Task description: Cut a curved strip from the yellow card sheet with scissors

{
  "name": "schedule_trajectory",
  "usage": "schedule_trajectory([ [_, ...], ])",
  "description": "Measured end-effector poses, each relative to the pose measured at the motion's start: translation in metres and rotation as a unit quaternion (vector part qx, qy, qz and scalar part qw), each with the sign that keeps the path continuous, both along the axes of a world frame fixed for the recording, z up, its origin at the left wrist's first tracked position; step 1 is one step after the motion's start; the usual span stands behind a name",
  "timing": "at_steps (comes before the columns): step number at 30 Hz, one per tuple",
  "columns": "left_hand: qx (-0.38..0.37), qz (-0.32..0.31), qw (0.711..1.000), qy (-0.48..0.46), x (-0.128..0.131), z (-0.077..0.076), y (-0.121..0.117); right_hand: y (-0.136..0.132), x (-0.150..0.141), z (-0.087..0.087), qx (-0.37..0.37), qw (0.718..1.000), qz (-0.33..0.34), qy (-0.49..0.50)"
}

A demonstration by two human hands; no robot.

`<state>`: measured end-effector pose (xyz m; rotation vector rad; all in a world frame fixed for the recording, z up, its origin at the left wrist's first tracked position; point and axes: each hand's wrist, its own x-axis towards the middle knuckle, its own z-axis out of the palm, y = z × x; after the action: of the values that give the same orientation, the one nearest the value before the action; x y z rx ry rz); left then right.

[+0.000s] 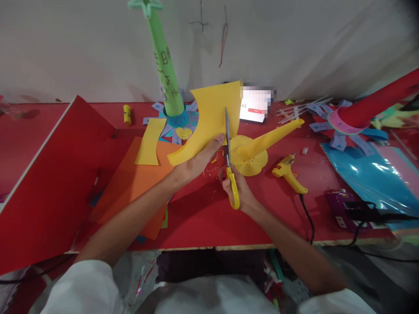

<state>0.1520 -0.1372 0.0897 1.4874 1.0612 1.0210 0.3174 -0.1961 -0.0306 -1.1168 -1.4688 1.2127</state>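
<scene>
My left hand [204,158] grips a yellow paper sheet [212,109] by its lower edge, holding it up above the table. Its left side has a curved cut. Yellow-handled scissors [233,187] are in my right hand [240,187], blades pointing up and lying across the sheet near my left thumb. Just behind the scissors, a yellow paper cone on a scalloped round base [253,152] stands on the table, leaning right. A smaller yellow paper piece [150,141] lies to the left, partly over an orange sheet [137,174].
A yellow glue gun [290,174] with a black cord lies at the right. Behind are a green paper tube [166,74] and a lit screen [257,104]. A red board [59,174] rises on the left; a red tube [379,102] leans at the right.
</scene>
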Motion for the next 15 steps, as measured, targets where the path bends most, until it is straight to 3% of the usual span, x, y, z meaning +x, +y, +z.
schedule_trajectory([
  [8,0.002,-0.055,0.998,-0.001,0.004,-0.002,-0.002,-0.003,0.003,0.014,0.022,0.999,-0.018,-0.021],
  [15,-0.008,-0.045,0.999,-0.006,0.005,-0.006,-0.002,-0.004,0.003,0.030,0.009,0.997,-0.040,-0.062],
])
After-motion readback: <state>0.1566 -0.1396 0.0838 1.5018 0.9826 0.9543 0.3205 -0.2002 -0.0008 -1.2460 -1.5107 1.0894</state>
